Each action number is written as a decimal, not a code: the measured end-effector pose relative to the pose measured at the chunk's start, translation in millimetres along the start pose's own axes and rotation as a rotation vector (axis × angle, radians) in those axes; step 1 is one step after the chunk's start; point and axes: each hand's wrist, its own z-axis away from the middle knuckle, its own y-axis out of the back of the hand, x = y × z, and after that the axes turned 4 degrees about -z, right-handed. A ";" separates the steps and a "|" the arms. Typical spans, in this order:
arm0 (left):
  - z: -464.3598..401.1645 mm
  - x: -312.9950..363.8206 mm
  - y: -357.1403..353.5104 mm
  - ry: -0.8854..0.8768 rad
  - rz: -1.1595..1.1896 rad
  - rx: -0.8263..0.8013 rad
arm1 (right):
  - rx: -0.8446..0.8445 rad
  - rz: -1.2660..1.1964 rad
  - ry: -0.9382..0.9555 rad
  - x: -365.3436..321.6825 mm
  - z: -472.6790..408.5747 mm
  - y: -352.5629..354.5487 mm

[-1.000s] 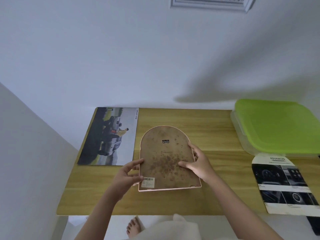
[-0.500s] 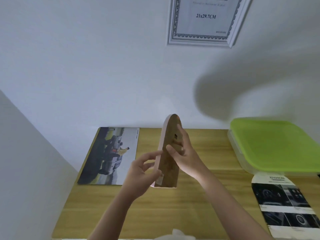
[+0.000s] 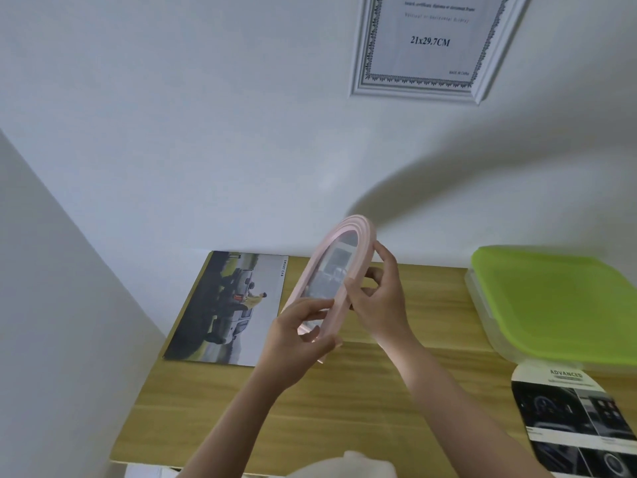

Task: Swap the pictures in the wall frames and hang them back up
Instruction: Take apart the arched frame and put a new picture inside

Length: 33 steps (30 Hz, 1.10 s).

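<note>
An arch-topped pink frame (image 3: 348,246) is held up above the wooden table (image 3: 344,408), its glass front turned toward me and tilted. My left hand (image 3: 296,339) grips its lower end. My right hand (image 3: 379,301) grips its right edge, thumb on the front rim and fingers behind. A blurred picture shows behind the glass. A rectangular car picture (image 3: 227,308) lies flat at the table's back left. An arch-cut picture headed ADVANCED (image 3: 575,422) lies at the front right. A white rectangular frame (image 3: 427,46) hangs on the wall above.
A clear container with a green lid (image 3: 558,301) stands at the table's right, close to the wall. A side wall closes in on the left. Something white sits at the bottom edge by my body.
Both hands lifted the pink frame off the table, where it lay face down, stood it on edge and turned it so its front faces me. The view tilted upward.
</note>
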 end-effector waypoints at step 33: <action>-160.6 130.5 253.0 -0.379 0.158 0.277 | -0.007 -0.140 0.549 -203.0 -130.1 -116.2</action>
